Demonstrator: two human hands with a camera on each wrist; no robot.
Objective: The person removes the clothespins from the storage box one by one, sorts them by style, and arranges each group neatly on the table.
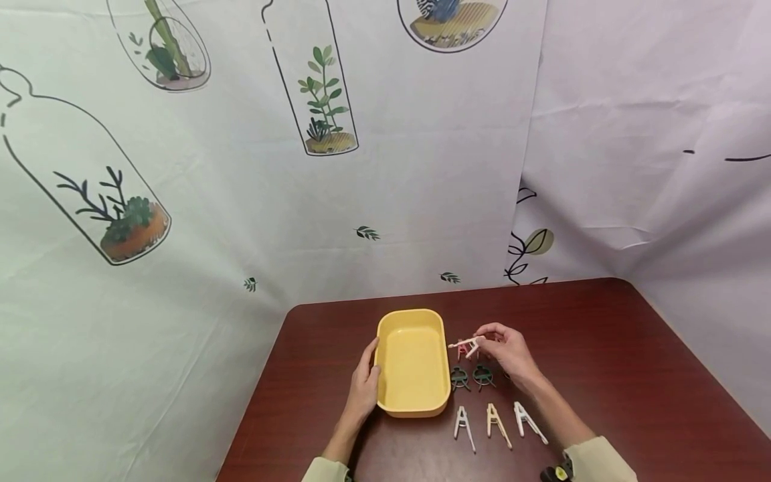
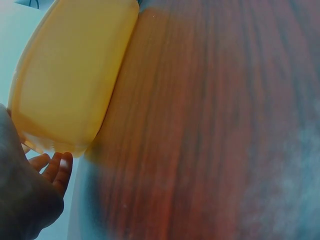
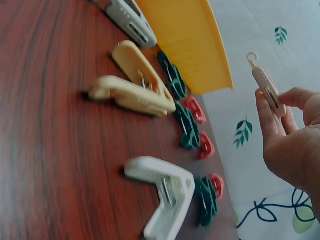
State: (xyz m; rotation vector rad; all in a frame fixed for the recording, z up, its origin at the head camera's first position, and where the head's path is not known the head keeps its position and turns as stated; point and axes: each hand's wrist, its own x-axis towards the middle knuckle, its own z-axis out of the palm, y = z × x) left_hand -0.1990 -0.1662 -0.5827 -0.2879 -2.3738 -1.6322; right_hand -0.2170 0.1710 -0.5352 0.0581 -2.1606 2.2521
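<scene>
My left hand [image 1: 363, 388] holds the left side of a yellow plastic tray [image 1: 413, 410], its thumb at the rim and fingers along the outer wall. In the left wrist view, fingertips [image 2: 63, 167] touch the tray's lower end. Above the small clips right of the tray, my right hand [image 1: 508, 351] pinches a pale clothespin [image 3: 269, 85] between thumb and fingers, its hook pointing away from the hand. Below that hand lie red clips [image 3: 195, 110], partly hidden in the head view, and dark green clips [image 1: 483, 377].
Nearer me on the dark red-brown table [image 1: 608, 375] lie a grey clothespin [image 1: 462, 423], a cream clothespin [image 1: 494, 418] and a white clothespin [image 1: 525, 416], side by side. Behind the table hangs a white cloth [image 1: 421, 201] printed with plants in bottles.
</scene>
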